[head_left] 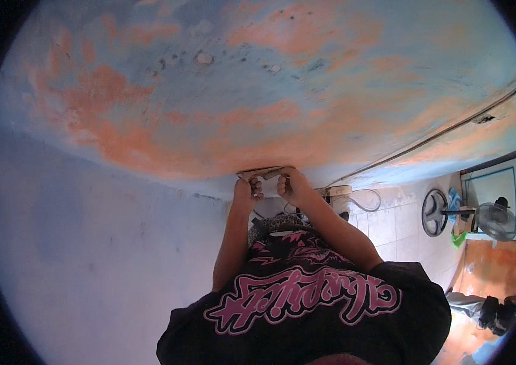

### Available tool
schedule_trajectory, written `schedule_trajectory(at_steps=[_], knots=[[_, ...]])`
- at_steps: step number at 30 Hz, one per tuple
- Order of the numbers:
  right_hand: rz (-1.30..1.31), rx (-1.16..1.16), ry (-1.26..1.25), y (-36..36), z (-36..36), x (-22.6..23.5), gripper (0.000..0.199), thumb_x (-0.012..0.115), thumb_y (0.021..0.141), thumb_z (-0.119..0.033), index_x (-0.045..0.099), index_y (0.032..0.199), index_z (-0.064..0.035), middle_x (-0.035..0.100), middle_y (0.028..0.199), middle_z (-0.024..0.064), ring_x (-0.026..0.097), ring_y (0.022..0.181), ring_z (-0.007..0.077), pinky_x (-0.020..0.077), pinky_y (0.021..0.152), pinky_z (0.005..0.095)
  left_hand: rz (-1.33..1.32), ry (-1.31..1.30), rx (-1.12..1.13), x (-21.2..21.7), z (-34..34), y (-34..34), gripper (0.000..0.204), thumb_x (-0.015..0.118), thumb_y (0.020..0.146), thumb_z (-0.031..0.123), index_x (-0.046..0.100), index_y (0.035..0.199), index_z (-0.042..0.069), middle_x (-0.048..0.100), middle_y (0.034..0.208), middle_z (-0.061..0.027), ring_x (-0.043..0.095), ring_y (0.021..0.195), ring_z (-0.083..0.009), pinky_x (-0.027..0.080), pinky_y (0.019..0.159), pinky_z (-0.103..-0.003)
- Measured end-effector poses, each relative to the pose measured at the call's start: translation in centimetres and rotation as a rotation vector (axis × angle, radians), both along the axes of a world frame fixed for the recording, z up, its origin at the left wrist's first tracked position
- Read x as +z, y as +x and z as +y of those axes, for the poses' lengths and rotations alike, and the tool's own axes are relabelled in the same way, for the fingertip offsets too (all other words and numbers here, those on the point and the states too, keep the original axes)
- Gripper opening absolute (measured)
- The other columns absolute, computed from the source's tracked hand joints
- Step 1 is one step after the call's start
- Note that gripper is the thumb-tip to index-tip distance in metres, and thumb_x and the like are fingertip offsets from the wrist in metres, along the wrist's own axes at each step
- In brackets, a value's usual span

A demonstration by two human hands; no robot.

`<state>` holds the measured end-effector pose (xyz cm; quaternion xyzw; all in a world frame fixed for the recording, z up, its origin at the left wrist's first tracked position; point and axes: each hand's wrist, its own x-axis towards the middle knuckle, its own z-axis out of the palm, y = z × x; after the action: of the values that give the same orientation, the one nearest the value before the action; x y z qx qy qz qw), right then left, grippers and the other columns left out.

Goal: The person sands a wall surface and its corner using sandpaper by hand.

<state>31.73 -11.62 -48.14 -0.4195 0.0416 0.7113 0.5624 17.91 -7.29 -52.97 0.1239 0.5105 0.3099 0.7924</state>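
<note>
A large wall (258, 91), painted pale blue with worn patches showing orange beneath, fills the far and upper part of the view, curving with the lens. A second, plainer pale blue wall (75, 243) takes up the left side. Near the lower edge is the person's own black shirt (306, 304) with a pink graphic across it, and both bare forearms rise from it toward the wall. To the right, a white tiled floor (392, 225) runs away from the person; on it stand a small fan (495, 220) and a round grille (434, 212), and a white power strip (338, 190) with a looping cord lies close to the wall base.

Both hands meet at the wall's lower edge, just above centre. The left hand (247, 190) and the right hand (293, 185) are each closed around an end of a small flat sanding block (265, 173), thin and pale tan, pressed against the painted surface. The fingers curl under it, knuckles facing the camera. The block sits between the two hands, touching the wall where the orange patch ends.
</note>
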Motion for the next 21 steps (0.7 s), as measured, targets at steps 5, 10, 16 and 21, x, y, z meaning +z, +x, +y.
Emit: schedule_trajectory(at_steps=[5,10,16,21], knots=[[0.197,-0.023,-0.171,0.0,0.3,-3.2,0.015,0.043,0.079,-0.009,0.039,0.064,-0.0086,0.039,0.051,-0.0015,0.038,0.041,0.0067,0.0327,0.035,0.0177,-0.077,-0.035,-0.069,-2.3,-0.2,-0.7,0.026,0.044,0.081,0.037,0.043,0.066,0.015,0.034,0.053,0.0034,0.031,0.043,-0.011,0.026,0.04,-0.027],[0.086,0.077,-0.1,0.4,0.4,-1.3,0.015,0.041,0.08,-0.009,0.039,0.065,-0.0088,0.038,0.051,-0.002,0.038,0.041,0.0068,0.0333,0.036,0.0175,-0.151,-0.011,-0.032,-2.5,0.4,-0.9,0.026,0.043,0.081,0.037,0.043,0.067,0.015,0.039,0.055,0.002,0.033,0.044,-0.0118,0.025,0.04,-0.027],[0.25,0.002,-0.139,0.5,0.1,-1.7,0.012,0.04,0.08,-0.01,0.039,0.068,-0.0089,0.038,0.051,-0.0024,0.038,0.042,0.0072,0.0322,0.037,0.0179,-0.12,0.04,-0.075,-1.9,0.1,-0.7,0.027,0.048,0.078,0.039,0.043,0.067,0.015,0.037,0.055,0.0022,0.034,0.047,-0.0114,0.027,0.042,-0.026],[0.051,0.035,-0.11,0.0,0.6,-2.2,0.011,0.04,0.081,-0.011,0.039,0.07,-0.0093,0.038,0.052,-0.0022,0.038,0.043,0.0077,0.0323,0.037,0.0186,0.067,0.096,-0.097,-2.3,0.2,-1.0,0.025,0.047,0.079,0.036,0.043,0.067,0.014,0.038,0.057,0.0021,0.035,0.048,-0.0112,0.029,0.042,-0.027]])
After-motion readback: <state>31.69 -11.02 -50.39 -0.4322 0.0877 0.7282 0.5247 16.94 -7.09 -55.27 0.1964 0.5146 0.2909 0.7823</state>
